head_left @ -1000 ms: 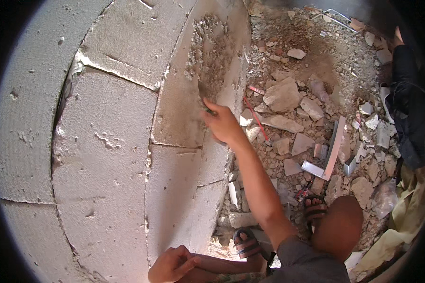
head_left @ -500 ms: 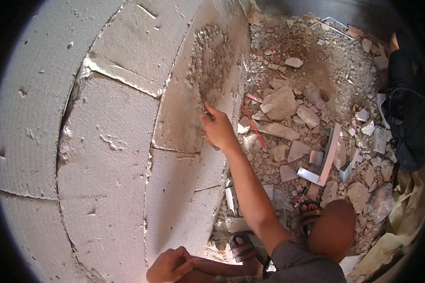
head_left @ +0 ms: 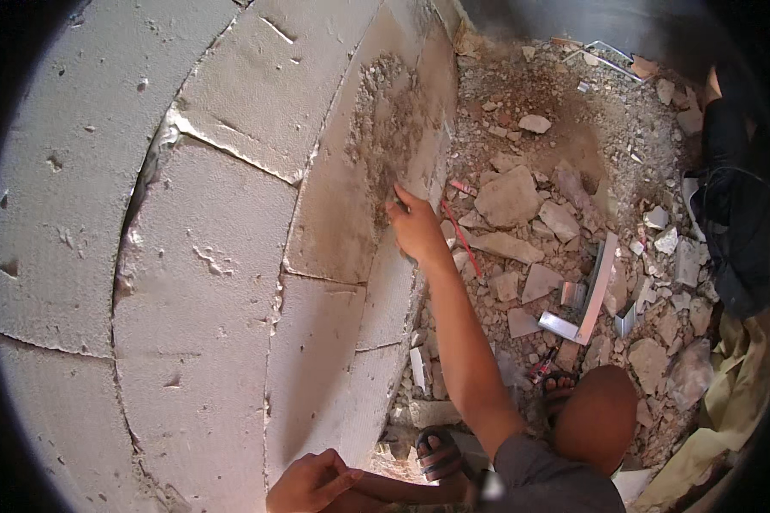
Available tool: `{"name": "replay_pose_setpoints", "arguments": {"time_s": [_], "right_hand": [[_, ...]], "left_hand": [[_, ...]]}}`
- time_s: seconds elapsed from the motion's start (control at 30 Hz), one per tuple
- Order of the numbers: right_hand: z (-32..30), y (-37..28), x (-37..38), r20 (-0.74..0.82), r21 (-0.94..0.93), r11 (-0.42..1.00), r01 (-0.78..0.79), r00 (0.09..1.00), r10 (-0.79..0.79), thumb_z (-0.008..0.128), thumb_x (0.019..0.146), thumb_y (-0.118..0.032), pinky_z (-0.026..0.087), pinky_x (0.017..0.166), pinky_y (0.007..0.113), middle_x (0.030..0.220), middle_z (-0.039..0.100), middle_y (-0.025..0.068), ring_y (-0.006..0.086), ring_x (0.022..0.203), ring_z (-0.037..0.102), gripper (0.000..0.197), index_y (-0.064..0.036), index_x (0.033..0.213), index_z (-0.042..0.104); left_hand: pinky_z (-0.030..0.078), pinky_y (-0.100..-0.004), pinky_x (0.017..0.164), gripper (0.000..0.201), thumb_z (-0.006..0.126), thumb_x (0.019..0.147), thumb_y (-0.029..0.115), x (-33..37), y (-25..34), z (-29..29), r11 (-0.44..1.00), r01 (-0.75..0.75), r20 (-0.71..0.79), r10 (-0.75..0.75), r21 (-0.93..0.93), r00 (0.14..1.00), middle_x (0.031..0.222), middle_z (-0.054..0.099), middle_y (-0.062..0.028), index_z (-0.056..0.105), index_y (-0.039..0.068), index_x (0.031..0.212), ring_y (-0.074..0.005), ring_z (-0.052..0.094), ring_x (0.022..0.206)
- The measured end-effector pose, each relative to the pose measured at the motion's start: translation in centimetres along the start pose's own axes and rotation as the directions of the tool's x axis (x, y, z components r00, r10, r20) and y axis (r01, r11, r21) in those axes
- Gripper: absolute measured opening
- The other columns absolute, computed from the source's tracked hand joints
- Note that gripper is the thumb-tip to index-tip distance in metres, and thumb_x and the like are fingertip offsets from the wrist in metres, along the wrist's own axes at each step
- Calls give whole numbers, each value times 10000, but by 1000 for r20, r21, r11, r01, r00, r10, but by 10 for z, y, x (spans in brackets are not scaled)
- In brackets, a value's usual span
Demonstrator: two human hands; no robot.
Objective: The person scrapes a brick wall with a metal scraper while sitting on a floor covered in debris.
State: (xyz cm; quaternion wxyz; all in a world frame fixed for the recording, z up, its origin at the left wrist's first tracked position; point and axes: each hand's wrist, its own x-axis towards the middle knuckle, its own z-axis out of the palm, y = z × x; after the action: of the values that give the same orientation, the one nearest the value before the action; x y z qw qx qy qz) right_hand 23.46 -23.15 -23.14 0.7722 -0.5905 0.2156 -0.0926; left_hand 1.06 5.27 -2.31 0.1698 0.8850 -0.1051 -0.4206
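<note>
My right hand [head_left: 419, 231] is closed around a slim hand tool, mostly hidden by the fingers, so its exact kind does not show. Thumb and forefinger point up toward a rough, crumbly grey-brown patch [head_left: 383, 111] on the pale block wall [head_left: 205, 256]. The hand is at the lower end of that patch, close to the wall's base. Down at the bottom edge, my left hand [head_left: 312, 483] is loosely curled beside my leg, its palm out of sight, with nothing seen in it.
Broken stone and rubble [head_left: 509, 197] cover the ground to the right. Among it lie an L-shaped metal-and-wood square [head_left: 597, 291], a thin red strip [head_left: 462, 239] and a clear plastic bag [head_left: 689, 376]. Another person's dark-clothed limb [head_left: 731, 205] is at the right, above a tan sheet [head_left: 727, 385].
My right hand has shifted slightly right and down along the wall; the tool's end below the fist no longer shows. The view has moved a little. My left hand stays put.
</note>
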Motion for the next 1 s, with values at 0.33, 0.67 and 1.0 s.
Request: {"name": "replay_pose_setpoints", "arguments": {"time_s": [0.33, 0.67, 1.0], "right_hand": [[-2, -8, 15, 36, -84, 993, 80, 996, -78, 549, 941, -262, 396, 1055, 390, 1340, 534, 259, 381, 1268, 502, 523, -56, 1414, 462], [-4, -8, -2, 45, -49, 987, 152, 988, -150, 575, 926, -260, 405, 1043, 384, 1284, 557, 298, 386, 1238, 531, 543, -3, 1392, 467], [1, -9, -5, 7, 45, 999, 29, 1000, -29, 570, 913, -242, 418, 1031, 389, 1298, 559, 271, 390, 1233, 533, 502, -64, 1378, 508]], "left_hand": [[503, -325, 662, 253, 668, 925, 279, 7, 5, -4, 997, 45, 77, -50, 61, 996, 766, 682, -112, 616, 33, 902, -219, 668, 714], [494, -343, 706, 278, 664, 921, 319, -1, -9, 0, 999, -1, 7, 0, 44, 1000, 791, 667, -121, 617, 47, 889, -240, 661, 767], [434, -388, 570, 244, 650, 923, 270, -8, -5, -1, 998, -52, -18, 51, -48, 999, 687, 595, -111, 568, 49, 863, -264, 556, 610]]}}
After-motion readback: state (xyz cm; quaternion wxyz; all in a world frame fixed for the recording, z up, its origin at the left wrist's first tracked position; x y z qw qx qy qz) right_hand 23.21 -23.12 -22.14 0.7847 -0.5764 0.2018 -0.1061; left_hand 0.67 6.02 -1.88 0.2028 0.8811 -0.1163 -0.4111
